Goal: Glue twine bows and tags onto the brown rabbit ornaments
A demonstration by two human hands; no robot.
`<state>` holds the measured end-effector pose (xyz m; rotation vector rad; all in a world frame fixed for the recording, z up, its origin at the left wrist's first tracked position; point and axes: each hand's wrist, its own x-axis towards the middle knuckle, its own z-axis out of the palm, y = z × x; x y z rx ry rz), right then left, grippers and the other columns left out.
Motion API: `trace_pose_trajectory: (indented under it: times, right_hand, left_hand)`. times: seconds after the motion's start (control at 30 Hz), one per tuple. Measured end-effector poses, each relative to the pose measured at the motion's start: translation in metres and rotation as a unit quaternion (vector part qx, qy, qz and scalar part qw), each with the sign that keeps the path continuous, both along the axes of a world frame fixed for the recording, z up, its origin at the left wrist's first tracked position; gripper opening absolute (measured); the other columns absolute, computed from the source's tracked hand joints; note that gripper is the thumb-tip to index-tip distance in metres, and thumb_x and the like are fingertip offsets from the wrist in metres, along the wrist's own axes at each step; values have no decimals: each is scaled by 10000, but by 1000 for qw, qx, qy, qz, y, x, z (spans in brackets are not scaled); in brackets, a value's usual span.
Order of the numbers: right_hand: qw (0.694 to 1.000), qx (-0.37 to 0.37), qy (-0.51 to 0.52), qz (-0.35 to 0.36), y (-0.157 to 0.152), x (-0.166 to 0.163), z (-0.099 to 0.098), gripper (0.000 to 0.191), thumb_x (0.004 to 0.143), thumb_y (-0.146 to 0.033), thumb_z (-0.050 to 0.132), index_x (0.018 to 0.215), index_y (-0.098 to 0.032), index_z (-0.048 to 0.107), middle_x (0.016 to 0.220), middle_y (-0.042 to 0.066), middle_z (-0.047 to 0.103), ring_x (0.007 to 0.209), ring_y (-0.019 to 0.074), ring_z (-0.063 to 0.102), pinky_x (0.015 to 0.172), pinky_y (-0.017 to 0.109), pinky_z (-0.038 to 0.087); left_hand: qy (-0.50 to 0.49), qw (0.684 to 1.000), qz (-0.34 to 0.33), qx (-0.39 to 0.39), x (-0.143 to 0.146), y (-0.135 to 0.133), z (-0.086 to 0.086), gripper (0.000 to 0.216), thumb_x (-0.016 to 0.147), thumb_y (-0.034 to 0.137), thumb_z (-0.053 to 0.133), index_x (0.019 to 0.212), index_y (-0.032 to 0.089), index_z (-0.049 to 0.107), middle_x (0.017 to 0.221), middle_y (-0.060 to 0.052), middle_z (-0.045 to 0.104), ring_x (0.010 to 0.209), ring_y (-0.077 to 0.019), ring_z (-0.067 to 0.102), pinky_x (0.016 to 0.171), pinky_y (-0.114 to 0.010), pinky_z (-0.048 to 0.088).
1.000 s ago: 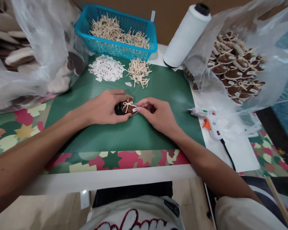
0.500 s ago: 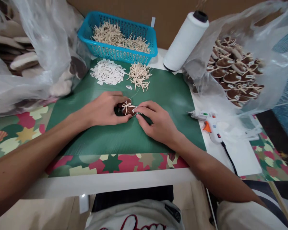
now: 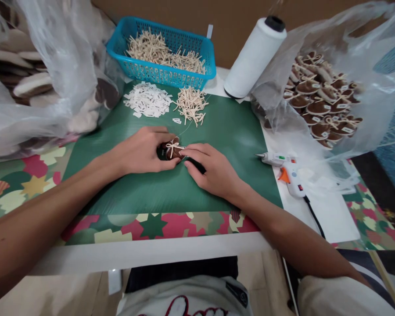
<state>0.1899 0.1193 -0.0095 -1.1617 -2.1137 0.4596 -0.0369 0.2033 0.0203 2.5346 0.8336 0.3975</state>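
A miniature brown shoe (image 3: 173,152) with a cream bow lies between my hands on the green mat (image 3: 145,193). My left hand (image 3: 144,150) is closed round its left end, fingers behind and thumb in front. My right hand (image 3: 213,169) has its index fingertip pressed on a small white label (image 3: 181,152) at the shoe's right end, and its thumb is by the lower edge. The fingers partly cover both shoe and label. Just beyond are a loose label (image 3: 177,120), a pile of white labels (image 3: 148,100) and a pile of cream bows (image 3: 191,105).
A blue basket (image 3: 158,72) of cream bows stands at the back beside a white thread cone (image 3: 255,57). At right lies a glue gun (image 3: 288,171) with a black cord, below a plastic bag (image 3: 276,109) of small labelled shoes. Another plastic bag (image 3: 72,70) bulges at left.
My right index finger has shifted slightly left and now lies flatter over the label. My left hand keeps its hold on the shoe.
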Motion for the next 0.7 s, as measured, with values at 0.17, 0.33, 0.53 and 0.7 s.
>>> trace_pose_trajectory:
  times: [0.17,0.33,0.53,0.7]
  right_hand:
    - [994,2,91,-57,2,2,2,182,1015,-201,559,1050,-229,736,1066,74,784,934,196,723,849,347,583]
    - [999,28,32,0,2,1,-5,231,1021,-184,550,1162,-212,731,1187,103,772,1098,225,728,1004,394,579]
    - [997,28,-66,4,1,0,-6,272,1029,-187,536,1241,-198,706,1278,140,749,1109,286,709,997,479,585]
    - [997,52,-52,8,2,-1,-5,261,1024,-176,549,1221,-152,718,1253,157,761,1080,282,726,970,461,596]
  left_hand:
    - [2,1000,-8,-14,0,0,3,347,887,469,631,1045,182,746,921,-66,694,821,-206,664,810,-330,506]
    - [-10,1000,-10,-5,-1,2,0,291,887,459,644,974,196,732,889,-55,687,788,-190,653,770,-298,484]
    - [-9,1000,-12,-1,0,2,0,273,891,431,635,960,184,729,863,-48,662,773,-182,643,762,-286,465]
    - [-13,1000,-10,0,-1,2,-1,306,886,452,637,989,180,731,866,-51,657,774,-184,643,762,-289,464]
